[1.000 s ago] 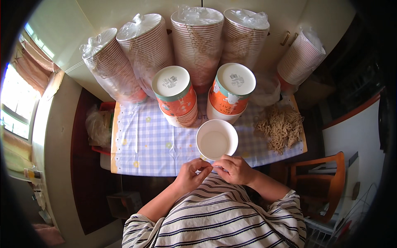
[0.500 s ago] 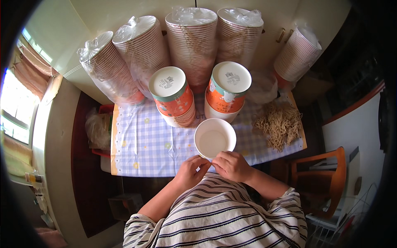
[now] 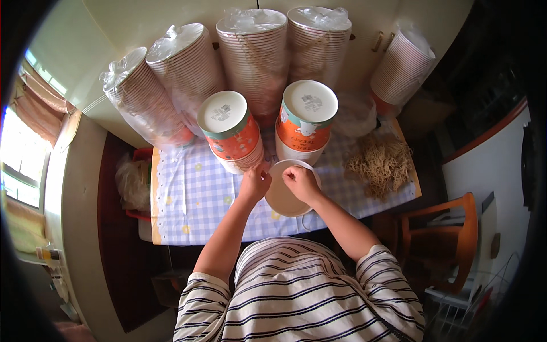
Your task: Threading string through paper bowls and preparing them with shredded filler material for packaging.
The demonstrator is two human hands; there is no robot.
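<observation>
A white paper tub (image 3: 286, 206) stands mouth up near the table's front edge. My left hand (image 3: 256, 181) is closed in a pinch at its left rim, close to the left overturned stack of orange and green paper tubs (image 3: 232, 143). Over the tub's mouth, my right hand (image 3: 302, 182) has its fingers curled together. Whatever either hand pinches is too small or hidden to make out. A second overturned stack of orange tubs (image 3: 306, 134) stands just beyond my right hand. To the right lies a heap of tan cords (image 3: 382, 166).
Tall stacks of tubs in clear plastic bags (image 3: 252, 62) line the back of the table. A blue-and-white checked cloth (image 3: 188, 194) covers it. An orange wooden chair (image 3: 441, 245) stands at right. A red crate (image 3: 138, 213) with plastic bags is beyond the left edge.
Both hands have moved forward and apart, from the tub's near rim to over its mouth and left rim. The whole view has shifted slightly.
</observation>
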